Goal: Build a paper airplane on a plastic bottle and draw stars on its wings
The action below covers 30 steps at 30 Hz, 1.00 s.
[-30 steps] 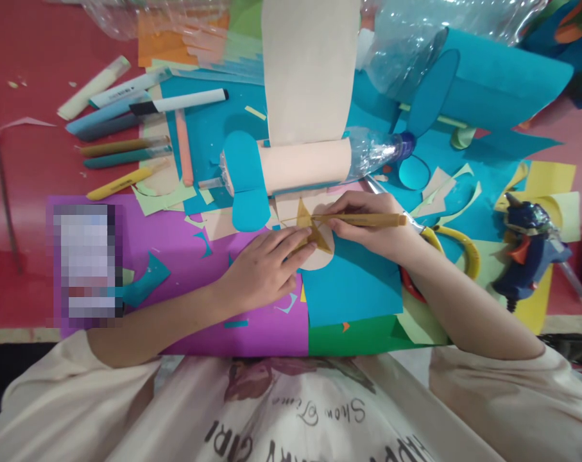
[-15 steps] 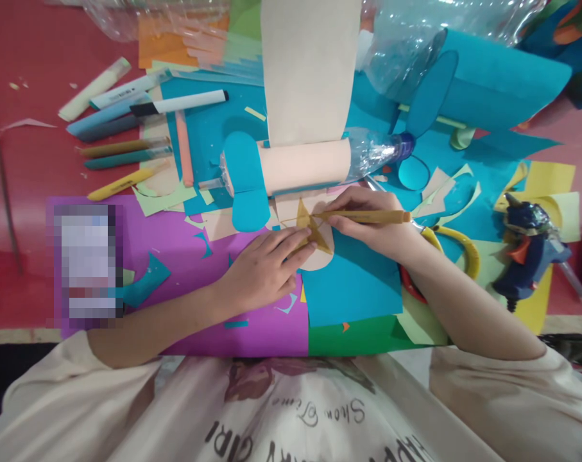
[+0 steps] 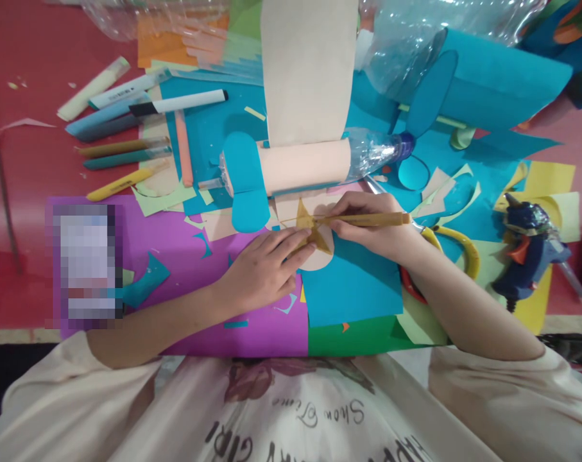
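A mustard paper star (image 3: 308, 230) lies on a pale peach paper piece (image 3: 319, 258) in the middle of the table. My left hand (image 3: 264, 268) rests flat on the papers, its fingertips pressing the star's lower edge. Fingers of my right hand (image 3: 372, 224) are wrapped round a mustard-coloured pen (image 3: 368, 219), whose tip touches the star. Just behind stands a clear plastic bottle (image 3: 368, 154) wrapped in peach paper, with teal paper wings.
Several markers (image 3: 127, 122) lie at the back left on the red table (image 3: 25, 160). Scissors with yellow handles (image 3: 457, 247) and a blue glue gun (image 3: 529, 247) sit to the right. Teal, purple, green and yellow sheets and scraps cover the surface. A pixelated block (image 3: 86, 263) lies left.
My right hand and the pen shifted slightly along the star; the left hand has stayed in place.
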Motion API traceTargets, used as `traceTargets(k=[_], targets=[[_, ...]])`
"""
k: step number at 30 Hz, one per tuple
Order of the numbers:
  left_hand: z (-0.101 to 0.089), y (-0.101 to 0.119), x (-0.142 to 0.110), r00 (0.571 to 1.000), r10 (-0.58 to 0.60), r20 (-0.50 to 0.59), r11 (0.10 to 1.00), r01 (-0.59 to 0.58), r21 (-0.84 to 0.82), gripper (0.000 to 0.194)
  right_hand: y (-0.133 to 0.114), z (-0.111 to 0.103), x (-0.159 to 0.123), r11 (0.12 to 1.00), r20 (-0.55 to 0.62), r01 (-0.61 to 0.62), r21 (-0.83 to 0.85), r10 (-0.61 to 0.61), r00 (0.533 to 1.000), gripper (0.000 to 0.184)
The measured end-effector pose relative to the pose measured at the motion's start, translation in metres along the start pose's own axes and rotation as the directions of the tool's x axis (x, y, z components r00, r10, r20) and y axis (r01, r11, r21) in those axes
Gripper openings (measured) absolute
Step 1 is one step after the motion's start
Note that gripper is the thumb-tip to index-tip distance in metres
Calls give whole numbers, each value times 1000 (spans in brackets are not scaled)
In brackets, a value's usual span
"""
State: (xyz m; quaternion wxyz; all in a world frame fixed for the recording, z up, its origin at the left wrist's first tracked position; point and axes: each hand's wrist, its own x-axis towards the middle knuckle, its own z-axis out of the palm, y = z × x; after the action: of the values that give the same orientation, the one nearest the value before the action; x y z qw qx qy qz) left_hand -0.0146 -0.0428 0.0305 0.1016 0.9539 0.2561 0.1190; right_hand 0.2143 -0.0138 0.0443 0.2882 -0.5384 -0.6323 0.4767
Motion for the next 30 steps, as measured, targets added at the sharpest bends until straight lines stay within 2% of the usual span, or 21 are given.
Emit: traceTargets(k=[8, 16, 20, 26, 30], targets=[[-1, 1, -1, 1000, -3, 14, 1000, 3, 10, 39, -1, -2, 0, 999, 41, -47, 23, 46, 998, 11], [-4, 1, 0, 1000, -15, -26, 999, 16, 41, 38, -2, -2, 1, 999, -56, 5, 50, -2, 998, 14], [-5, 3, 0, 999, -27, -26, 995, 30, 98, 33, -1, 2, -3, 999, -30, 23, 42, -22, 999, 11], [-6, 4, -1, 1000, -30, -6, 994, 31, 101, 35, 0, 6, -12, 1000, -10, 2, -12, -2, 1000, 11], [-6, 3, 1, 999, -22, -34, 996, 25, 91, 32, 0, 6, -14, 999, 6, 17, -29, -17, 1000, 12]])
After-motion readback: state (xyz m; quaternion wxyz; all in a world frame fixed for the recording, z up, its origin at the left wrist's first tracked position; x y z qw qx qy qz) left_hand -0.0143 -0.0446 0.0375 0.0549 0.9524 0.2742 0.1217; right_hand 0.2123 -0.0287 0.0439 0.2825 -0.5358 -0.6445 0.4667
